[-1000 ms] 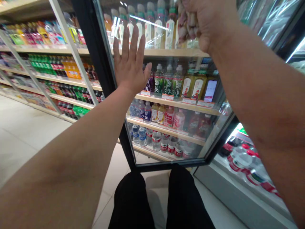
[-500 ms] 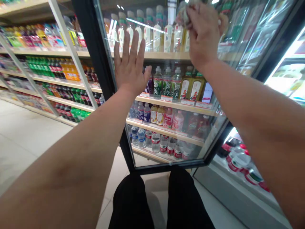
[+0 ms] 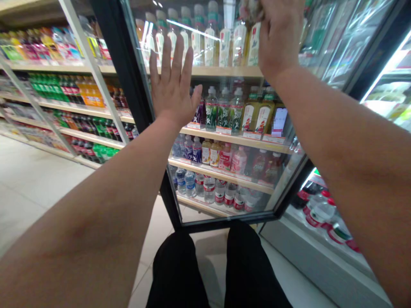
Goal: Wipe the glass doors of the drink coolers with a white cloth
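Over the last second my right hand (image 3: pixel 282 34) has carried the crumpled cloth (image 3: pixel 252 10) a little higher on the glass door (image 3: pixel 231 143), and my forearm lies flatter across the pane. The cloth now sits just short of one o'clock in my view, partly cut off at the top, pinched in my fingers. I judge that the rubbing now falls on a higher strip of glass, though I cannot tell how firmly the cloth meets it.

My left hand (image 3: pixel 173 92) stays where it was at eleven o'clock, palm to the pane, fingers splayed and holding nothing; it probably steadies the door. My two hands are well apart, with bare glass between them.

As for edges, the black side rail (image 3: pixel 123 64) runs close by my left hand, from ten o'clock down towards seven. The bottom rail (image 3: pixel 208 226) crosses at six, where my knees (image 3: pixel 175 248) look very near it; I cannot tell whether they touch. At four, the cooler base (image 3: pixel 314 261) and its bottles (image 3: pixel 321 211) crowd the space below my right forearm. The widest room is the pale floor (image 3: pixel 25 179) towards nine, short of the shelves (image 3: pixel 93 98) at ten.
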